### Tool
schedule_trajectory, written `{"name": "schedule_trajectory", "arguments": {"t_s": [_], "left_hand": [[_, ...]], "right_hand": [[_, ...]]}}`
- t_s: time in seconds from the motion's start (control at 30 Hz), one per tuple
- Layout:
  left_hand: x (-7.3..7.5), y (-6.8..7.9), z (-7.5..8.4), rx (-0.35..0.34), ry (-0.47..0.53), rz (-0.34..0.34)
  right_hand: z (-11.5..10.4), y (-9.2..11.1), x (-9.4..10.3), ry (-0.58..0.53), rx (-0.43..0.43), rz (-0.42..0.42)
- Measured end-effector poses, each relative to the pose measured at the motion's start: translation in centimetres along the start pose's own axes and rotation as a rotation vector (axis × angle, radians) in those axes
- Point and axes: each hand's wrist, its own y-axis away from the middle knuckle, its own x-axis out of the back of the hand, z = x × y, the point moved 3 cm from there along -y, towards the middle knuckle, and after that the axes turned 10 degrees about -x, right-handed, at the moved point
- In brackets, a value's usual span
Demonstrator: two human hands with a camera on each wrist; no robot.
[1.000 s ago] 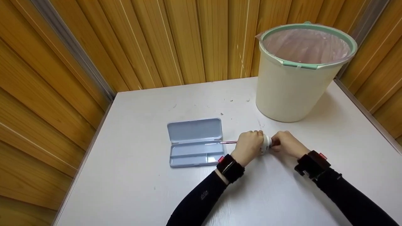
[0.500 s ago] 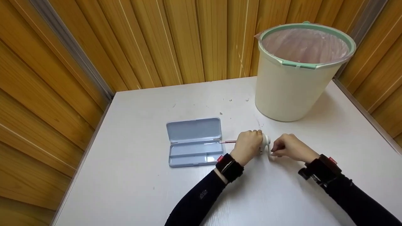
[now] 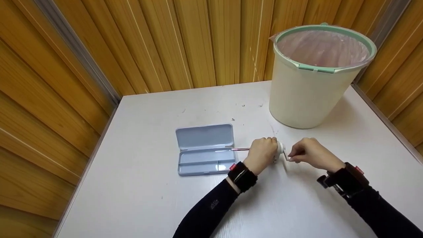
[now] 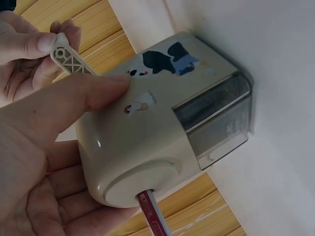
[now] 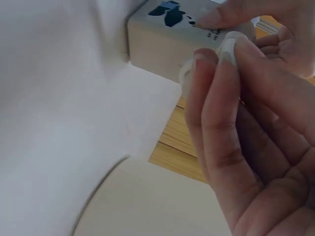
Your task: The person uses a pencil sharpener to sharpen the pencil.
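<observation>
A cream crank pencil sharpener (image 4: 142, 132) with cartoon stickers and a clear shavings drawer stands on the table under my left hand (image 3: 262, 152). That hand grips its body, thumb on top and fingers round the far side. From its front hole sticks a red and white pencil (image 4: 153, 214), which in the head view points toward the pencil case (image 3: 207, 162). Thumb and fingertips of my right hand (image 3: 312, 153) pinch the knob of the sharpener's crank handle (image 4: 71, 60), which slants downward in the head view. The pencil's tip is hidden inside the sharpener.
The light blue pencil case lies with its lid up, left of the left hand. At the back right stands a large cream bin (image 3: 302, 96) with a green rim and a pink liner. Small dark crumbs dot the white table (image 3: 142, 138) near the wall.
My right hand has turned the crank, moving from close against the sharpener's end out to the right. The left hand, sharpener and pencil stay in place.
</observation>
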Motion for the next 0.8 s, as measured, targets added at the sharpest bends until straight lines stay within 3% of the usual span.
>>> {"name": "schedule_trajectory", "arguments": {"t_s": [0.2,0.57,0.8], "left_hand": [[0.0,-0.1,0.0,0.004,0.025,-0.014],[-0.1,0.0,-0.1,-0.013,0.004,-0.032],[-0.2,0.0,-0.1,-0.013,-0.004,-0.015]], "right_hand": [[-0.5,0.2,0.7,-0.014,-0.021,0.051],[-0.6,-1.0,1.8,-0.022,0.003,0.263],[-0.1,-2.0,2.1,-0.032,-0.003,0.303]]}}
